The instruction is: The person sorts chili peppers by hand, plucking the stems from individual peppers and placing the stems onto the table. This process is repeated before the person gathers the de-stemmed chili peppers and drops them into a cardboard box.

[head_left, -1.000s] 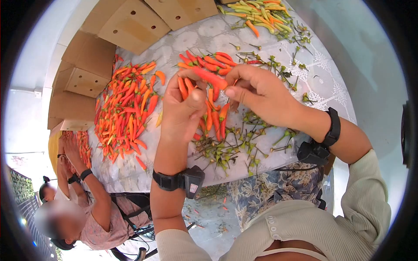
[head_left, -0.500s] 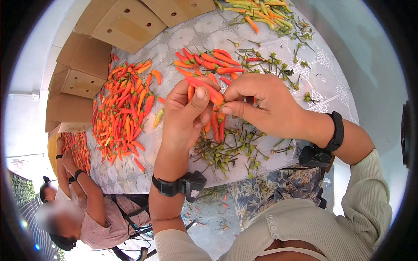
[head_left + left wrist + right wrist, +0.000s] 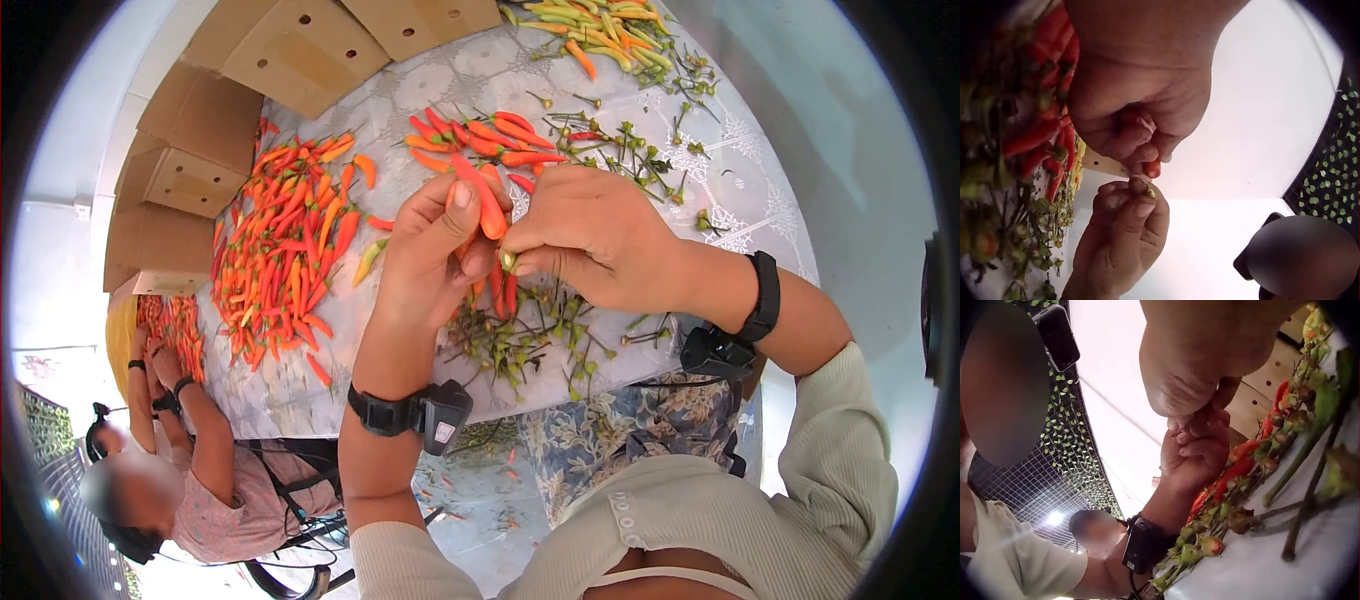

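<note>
Chilli stem [image 3: 1149, 194], half-hidden in right hand [image 3: 1124, 244]

This is a small produce-sorting workplace; a table under a patterned cloth [image 3: 740, 190] carries a broad heap of red and orange chillies [image 3: 285, 250] on the left, green and yellow chillies [image 3: 590, 25] at the far end and a litter of loose stems [image 3: 520, 345] near. Cardboard boxes [image 3: 290, 50] with punched holes line the far left edge; a second person [image 3: 190, 470] works at another heap on the left; a wire mesh hung with leaves [image 3: 1066, 462] shows in the right wrist view.
</note>
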`<state>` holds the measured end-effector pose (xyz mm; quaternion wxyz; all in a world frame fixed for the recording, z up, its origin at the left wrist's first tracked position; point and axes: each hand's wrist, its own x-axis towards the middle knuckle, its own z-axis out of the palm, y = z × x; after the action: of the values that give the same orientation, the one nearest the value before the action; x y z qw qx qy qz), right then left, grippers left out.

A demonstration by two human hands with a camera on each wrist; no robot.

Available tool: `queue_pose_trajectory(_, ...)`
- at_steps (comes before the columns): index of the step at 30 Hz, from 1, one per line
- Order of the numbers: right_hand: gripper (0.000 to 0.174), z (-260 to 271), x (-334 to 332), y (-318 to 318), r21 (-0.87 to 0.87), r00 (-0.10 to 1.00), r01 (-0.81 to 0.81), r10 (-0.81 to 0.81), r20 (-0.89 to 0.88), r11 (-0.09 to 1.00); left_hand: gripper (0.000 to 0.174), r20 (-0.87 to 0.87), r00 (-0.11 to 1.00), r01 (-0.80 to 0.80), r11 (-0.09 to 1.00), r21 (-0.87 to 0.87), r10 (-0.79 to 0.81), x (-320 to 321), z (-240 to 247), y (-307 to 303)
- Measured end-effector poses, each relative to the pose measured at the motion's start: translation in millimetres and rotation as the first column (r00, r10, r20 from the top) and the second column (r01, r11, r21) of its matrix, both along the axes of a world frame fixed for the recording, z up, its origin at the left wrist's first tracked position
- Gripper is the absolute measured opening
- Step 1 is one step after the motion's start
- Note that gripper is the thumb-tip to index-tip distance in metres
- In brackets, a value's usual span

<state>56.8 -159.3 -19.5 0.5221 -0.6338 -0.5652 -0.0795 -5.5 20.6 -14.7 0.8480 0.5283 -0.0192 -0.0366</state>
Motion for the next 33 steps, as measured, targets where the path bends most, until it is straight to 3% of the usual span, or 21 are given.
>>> queue_pose_trajectory(1, 0.008, 2, -2, -1, -0.021, 1.000, -0.023, 0.023, -0.011, 1.000, 0.027, 0.003, 1.000, 0.023, 1.000, -0.011, -0.023, 0, -1, 2)
queue_pose_trajectory(4, 0.007, -1, -6, -4, -0.089, 0.981, -0.185, 0.178, -0.078, 0.979, 0.027, -0.025, 0.999, 0.016, 0.962, -0.272, -0.023, 6, -2, 14)
queue_pose_trajectory(7, 0.008, 9, -15, -7, -0.205, 0.921, -0.389, 0.375, -0.105, 0.898, 0.025, -0.021, 1.000, -0.024, 0.946, -0.324, 0.018, 7, 1, 21)
queue_pose_trajectory(10, 0.011, 3, -17, 0, -0.256, 0.941, -0.329, 0.337, -0.014, 0.909, 0.021, -0.124, 0.990, -0.108, 0.931, -0.350, 0.069, 5, 10, 23)
queue_pose_trajectory(13, 0.021, -6, -14, 4, -0.281, 0.994, -0.024, 0.053, 0.093, 0.960, 0.018, -0.095, 0.994, -0.087, 0.949, -0.304, 0.061, 6, 6, 23)
queue_pose_trajectory(16, 0.024, -7, -11, 1, -0.411, 0.986, 0.092, -0.026, 0.163, 0.907, 0.017, -0.075, 0.996, -0.075, 0.958, -0.277, 0.056, 6, 1, 23)
queue_pose_trajectory(19, 0.026, -12, -5, 0, -0.399, 0.975, 0.122, -0.035, 0.218, 0.909, 0.015, -0.080, 0.992, -0.115, 0.968, -0.224, 0.099, 6, 2, 19)
queue_pose_trajectory(22, 0.021, -6, -2, 0, -0.184, 0.983, 0.172, -0.157, 0.090, 0.968, 0.010, -0.097, 0.983, -0.174, 0.959, -0.225, 0.156, 6, 4, 17)
queue_pose_trajectory(25, 0.017, 4, 0, -3, -0.031, 0.947, 0.267, -0.268, -0.176, 0.963, 0.009, -0.056, 0.993, -0.110, 0.969, -0.222, 0.100, 6, 4, 19)
queue_pose_trajectory(28, 0.012, 7, 1, -2, 0.164, 0.764, 0.215, -0.061, -0.643, 0.963, 0.016, -0.045, 0.992, -0.126, 0.984, -0.124, 0.121, 4, 0, 18)
queue_pose_trajectory(31, 0.014, 8, 6, -6, 0.163, 0.615, 0.164, 0.029, -0.788, 0.973, 0.029, 0.034, 0.993, -0.119, 0.989, 0.089, 0.116, 1, 1, 10)
queue_pose_trajectory(33, 0.015, 10, 4, -6, 0.107, 0.563, 0.116, 0.023, -0.826, 0.987, 0.035, 0.154, 0.972, -0.207, 0.960, 0.189, 0.179, 1, -2, -2)
